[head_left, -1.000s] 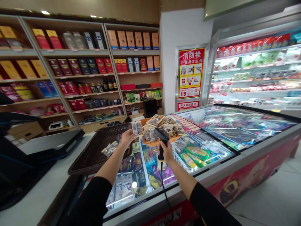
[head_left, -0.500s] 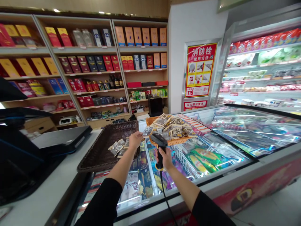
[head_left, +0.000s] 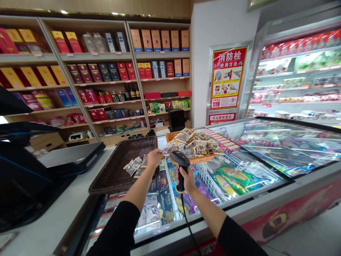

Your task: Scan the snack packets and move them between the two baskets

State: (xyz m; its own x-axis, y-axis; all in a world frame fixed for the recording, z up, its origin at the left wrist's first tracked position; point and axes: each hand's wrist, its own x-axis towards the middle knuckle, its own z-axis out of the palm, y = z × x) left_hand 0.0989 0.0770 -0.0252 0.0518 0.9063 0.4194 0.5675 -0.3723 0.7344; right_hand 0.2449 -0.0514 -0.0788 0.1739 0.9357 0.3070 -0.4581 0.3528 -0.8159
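My left hand [head_left: 153, 158] pinches a small clear snack packet [head_left: 167, 148] and holds it just in front of the head of a black barcode scanner [head_left: 179, 160]. My right hand [head_left: 187, 179] grips the scanner's handle, its cable hanging down. A light wicker basket [head_left: 170, 136] piled with similar packets sits on the freezer lid just beyond. A dark wicker basket [head_left: 117, 169] to the left holds several packets [head_left: 134, 165].
A glass-topped chest freezer [head_left: 266, 153] full of frozen goods stretches to the right. A white counter [head_left: 50, 217] with a black till machine [head_left: 23, 167] lies on the left. Shelves of boxed goods [head_left: 106, 74] line the back wall; an open chiller [head_left: 298, 74] stands at right.
My left hand has brought the packet from upright to lying in front of the scanner's head. The view has shifted a little to the left. My right hand keeps the scanner.
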